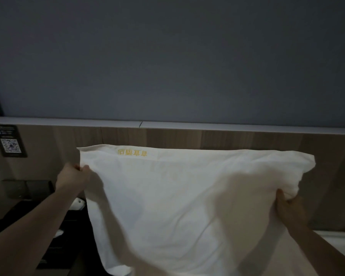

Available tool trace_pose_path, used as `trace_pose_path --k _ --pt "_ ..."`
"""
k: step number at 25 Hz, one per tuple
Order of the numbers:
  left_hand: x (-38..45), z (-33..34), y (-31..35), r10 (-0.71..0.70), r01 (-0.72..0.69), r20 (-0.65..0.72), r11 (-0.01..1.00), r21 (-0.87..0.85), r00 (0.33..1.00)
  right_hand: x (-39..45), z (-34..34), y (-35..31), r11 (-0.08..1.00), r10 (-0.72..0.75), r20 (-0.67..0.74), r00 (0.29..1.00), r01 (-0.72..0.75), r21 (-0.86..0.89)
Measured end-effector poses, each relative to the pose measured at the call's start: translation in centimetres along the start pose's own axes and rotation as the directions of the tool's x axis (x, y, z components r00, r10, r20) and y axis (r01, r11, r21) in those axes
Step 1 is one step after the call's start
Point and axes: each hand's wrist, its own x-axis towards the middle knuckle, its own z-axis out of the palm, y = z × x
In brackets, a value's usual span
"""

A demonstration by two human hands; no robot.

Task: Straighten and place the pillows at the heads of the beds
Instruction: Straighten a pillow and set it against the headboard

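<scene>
A large white pillow [183, 200] with yellow embroidered characters along its top edge is held up in front of the wooden headboard [237, 139]. My left hand [75, 177] pinches the pillow's upper left edge. My right hand [287, 206] grips its right side, lower down, with fabric bunched in the fingers. The pillow hides most of the bed beneath; a strip of white sheet [339, 242] shows at the lower right.
A dark bedside table [28, 216] with small white items stands at the left. A black sign with a QR code [9, 143] hangs on the left panel above wall switches [18, 189]. A grey-blue wall rises above a pale ledge [167, 124].
</scene>
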Motion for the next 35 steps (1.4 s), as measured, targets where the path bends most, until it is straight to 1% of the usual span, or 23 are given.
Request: trace_pose_path --k 1,2,3,4,6,8,9,10,11,13,15,17,19,20,22,24,26,27,28,29,30,32,35 --pt "-0.9 0.2 0.4 0.049 -0.049 -0.052 0.999 -0.012 0.997 -0.3 0.4 -0.1 0.998 -0.058 -0.013 0.998 0.059 0.022" --pt "-1.6 0.4 0.6 0.148 -0.152 -0.124 0.988 -0.024 0.981 -0.3 0.8 0.5 0.995 -0.099 -0.045 0.994 0.1 0.019" --pt "-2.6 0.5 0.9 0.296 -0.304 -0.171 0.952 -0.023 0.94 -0.5 1.2 0.8 0.995 -0.104 -0.058 0.993 0.103 -0.018" --pt "-3.6 0.8 1.0 0.466 -0.472 -0.169 0.882 0.006 0.869 -0.6 1.5 1.3 0.992 -0.109 -0.049 0.993 0.105 -0.076" --pt "-5.7 1.8 0.3 0.689 -0.686 0.013 0.72 0.1 0.725 -2.0 1.8 0.8 0.978 -0.088 -0.054 0.995 0.076 -0.192" --pt "-6.9 3.1 -0.8 0.77 -0.806 0.242 0.548 0.223 0.59 -3.9 2.2 0.4 0.949 -0.179 -0.033 0.983 0.164 -0.269" --pt "-7.4 3.7 -1.4 0.764 -0.83 0.328 0.488 0.27 0.556 -5.1 2.6 0.4 0.914 -0.246 0.023 0.969 0.24 -0.326" --pt "-7.7 4.4 -2.1 0.745 -0.833 0.376 0.471 0.29 0.552 -6.0 3.0 0.8 0.87 -0.304 0.093 0.948 0.316 -0.379" --pt "-8.0 4.8 -2.6 0.723 -0.822 0.391 0.481 0.305 0.569 -6.8 3.5 1.0 0.834 -0.317 0.158 0.935 0.355 -0.422" --pt "-8.3 5.4 -3.4 0.719 -0.815 0.39 0.464 0.347 0.575 -7.9 4.2 1.8 0.821 -0.272 0.22 0.937 0.345 -0.455" --pt "-8.6 5.6 -3.6 0.681 -0.815 0.453 0.426 0.393 0.575 -7.7 4.2 2.2 0.818 -0.269 0.232 0.935 0.349 -0.457" --pt "-8.5 5.5 -3.6 0.644 -0.818 0.506 0.419 0.395 0.574 -7.0 3.8 2.2 0.8 -0.274 0.261 0.926 0.37 -0.473" --pt "-8.5 5.0 -3.7 0.595 -0.811 0.552 0.425 0.401 0.585 -6.8 3.6 1.7 0.799 -0.234 0.279 0.931 0.348 -0.491" --pt "-8.8 4.7 -4.0 0.592 -0.817 0.563 0.417 0.398 0.577 -7.1 3.7 1.6 0.813 -0.205 0.278 0.939 0.321 -0.486" --pt "-10.0 4.5 -4.9 0.625 -0.848 0.573 0.374 0.376 0.53 -8.4 4.0 1.9 0.812 -0.189 0.297 0.936 0.319 -0.489" --pt "-11.8 4.2 -6.5 0.63 -0.879 0.613 0.334 0.34 0.476 -10.3 4.0 3.4 0.758 -0.256 0.342 0.904 0.408 -0.509" --pt "-13.8 3.1 -7.5 0.623 -0.891 0.638 0.354 0.284 0.452 -12.3 3.7 4.4 0.742 -0.258 0.389 0.884 0.439 -0.506" --pt "-14.5 2.6 -8.0 0.591 -0.878 0.666 0.42 0.229 0.456 -13.4 3.7 4.6 0.761 -0.23 0.402 0.886 0.421 -0.494" --pt "-15.1 2.7 -8.7 0.614 -0.868 0.639 0.461 0.186 0.463 -14.5 3.6 4.7 0.786 -0.204 0.415 0.887 0.401 -0.47" --pt "-15.8 2.7 -9.4 0.559 -0.832 0.688 0.543 0.118 0.463 -15.9 3.6 4.6 0.805 -0.203 0.428 0.881 0.399 -0.439" --pt "-16.6 2.7 -10.3 0.556 -0.812 0.702 0.581 0.054 0.445 -17.4 3.6 4.7 0.821 -0.212 0.436 0.875 0.401 -0.407" --pt "-18.4 2.5 -12.2 0.579 -0.814 0.714 0.58 -0.02 0.395 -21.1 3.7 5.4 0.851 -0.185 0.495 0.849 0.39 -0.351" --pt "-21.7 2.2 -15.7 0.52 -0.799 0.792 0.597 -0.069 0.32 -28.7 4.2 7.2 0.866 -0.065 0.634 0.77 0.359 -0.348"
